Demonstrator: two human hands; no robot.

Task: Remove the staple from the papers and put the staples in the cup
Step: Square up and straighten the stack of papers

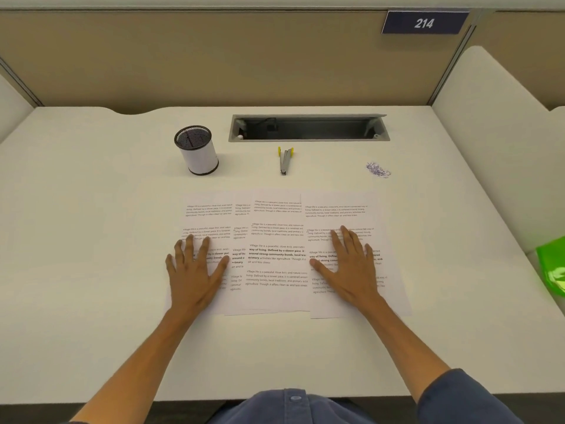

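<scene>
Printed papers [276,255] lie spread in an overlapping row across the middle of the white desk [91,270], their near edges uneven. The left hand [195,267] rests flat on the leftmost sheet with its fingers straight and spread, holding nothing. The right hand [348,264] lies flat on the rightmost sheet in the same way, fingers straight and slightly apart, gripping nothing. Whether staples remain in the sheets cannot be told. Beyond the papers, far and a little left, stands the cup [197,149], a mesh cylinder with a dark rim and a white wrap. To its right lies a grey staple remover [286,160] with yellow tabs. Farther right sits a small heap of purplish staples [378,170]. Behind them a cable slot [308,127] is open in the desk. A green bag [552,267] shows at the right edge.
</scene>
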